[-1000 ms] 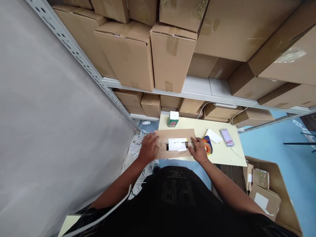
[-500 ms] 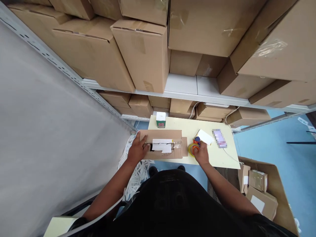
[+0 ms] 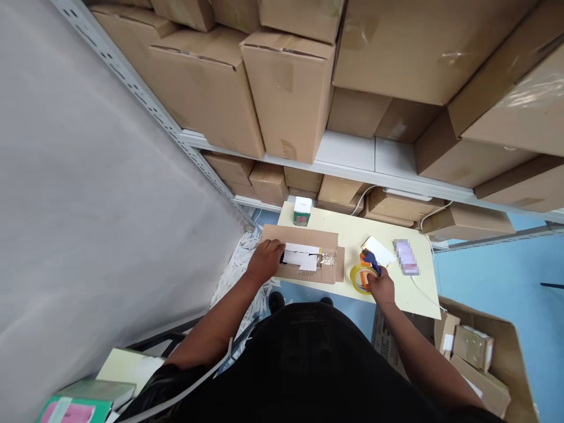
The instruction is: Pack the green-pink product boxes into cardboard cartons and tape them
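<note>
A flat brown cardboard box (image 3: 304, 237) lies on the cream table, with white paper and clear tape along its middle seam. My left hand (image 3: 265, 260) presses on the box's left end, its fingers close together and bent at the seam; the fingertips are partly hidden. My right hand (image 3: 382, 286) grips a tape dispenser (image 3: 371, 262), orange and blue, carrying a yellowish roll. It is held to the right of the box, apart from it. Behind the dispenser lies a white card or small box (image 3: 379, 251).
On the cream table (image 3: 339, 218) stand a green-and-white small box (image 3: 302, 211) and a blurred purple phone-like item (image 3: 406, 257) with a cable. Shelves of cartons (image 3: 286, 100) rise behind. A large open carton (image 3: 506, 346) holds boxes at right; shredded paper (image 3: 240, 264) lies left.
My right hand has raised and turned the tape dispenser, so its roll shows more fully. My left hand's fingers have drawn together at the seam. The whole view has shifted.
</note>
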